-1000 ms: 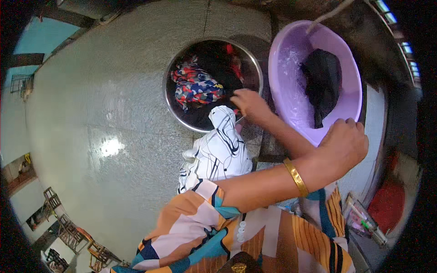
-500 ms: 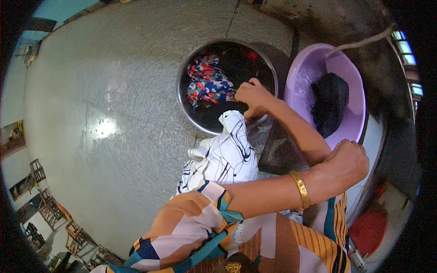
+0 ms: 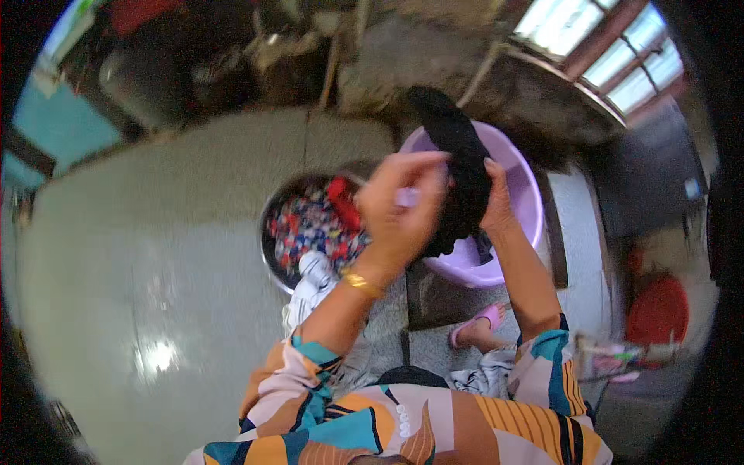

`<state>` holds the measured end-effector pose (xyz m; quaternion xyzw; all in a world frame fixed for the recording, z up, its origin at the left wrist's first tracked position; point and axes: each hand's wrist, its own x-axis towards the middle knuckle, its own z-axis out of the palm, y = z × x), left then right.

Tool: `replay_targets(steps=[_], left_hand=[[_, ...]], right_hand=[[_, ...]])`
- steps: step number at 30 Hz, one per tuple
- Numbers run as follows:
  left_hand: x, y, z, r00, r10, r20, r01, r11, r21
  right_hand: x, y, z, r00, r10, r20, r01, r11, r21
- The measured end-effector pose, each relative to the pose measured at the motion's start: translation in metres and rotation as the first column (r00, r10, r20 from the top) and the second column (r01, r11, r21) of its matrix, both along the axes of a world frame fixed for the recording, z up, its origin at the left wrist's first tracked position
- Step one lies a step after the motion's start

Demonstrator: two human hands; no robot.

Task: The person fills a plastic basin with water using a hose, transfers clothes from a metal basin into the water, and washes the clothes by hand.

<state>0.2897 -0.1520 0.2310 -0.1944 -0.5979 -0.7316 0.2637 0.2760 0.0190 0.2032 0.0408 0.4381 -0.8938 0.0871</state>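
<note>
In the head view, the person's two bare hands work at a black cloth (image 3: 463, 174) that hangs, bunched and long, over the left part of a purple tub (image 3: 524, 190). The right hand (image 3: 497, 194) is closed on the cloth's right edge, its thumb pointing up along the fabric. The left hand (image 3: 407, 203), blurred, is at the cloth's left side with its fingers bent round and a gap showing inside the curl; whether it has hold of the fabric I cannot tell. A gold bangle (image 3: 363, 285) circles the left wrist. Just left of the tub, on the grey floor (image 3: 194, 194), stands a round metal basin (image 3: 271, 273) holding a multicoloured patterned cloth (image 3: 298, 236) and a red cloth (image 3: 341, 203). A white cloth (image 3: 310, 288) with dark lines lies against the basin's near rim. Below the tub shows a foot in a pink sandal (image 3: 490, 315).
</note>
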Motion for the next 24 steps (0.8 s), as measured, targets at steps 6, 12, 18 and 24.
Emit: replay_targets(steps=[6,12,18,24], left_hand=[[-0.009,0.045,-0.019,0.394,-0.611,0.687,0.654,0.711,0.257],[-0.019,0.107,-0.003,0.321,-0.816,0.481,0.722,0.539,0.433],[0.038,0.16,0.066,0.577,-0.724,0.377,0.789,0.614,-0.027],[0.041,0.188,0.092,0.518,-0.769,0.374,0.803,0.588,0.098]], right_hand=[[0.076,0.048,0.017,0.981,-0.143,-0.135,0.147,0.989,0.02],[0.098,0.068,0.017,0.873,-0.016,-0.488,0.432,0.492,0.756],[0.131,0.135,0.036,0.942,0.226,-0.25,0.002,0.739,0.674],[0.135,0.16,0.006,0.744,0.026,-0.668,0.605,0.399,0.689]])
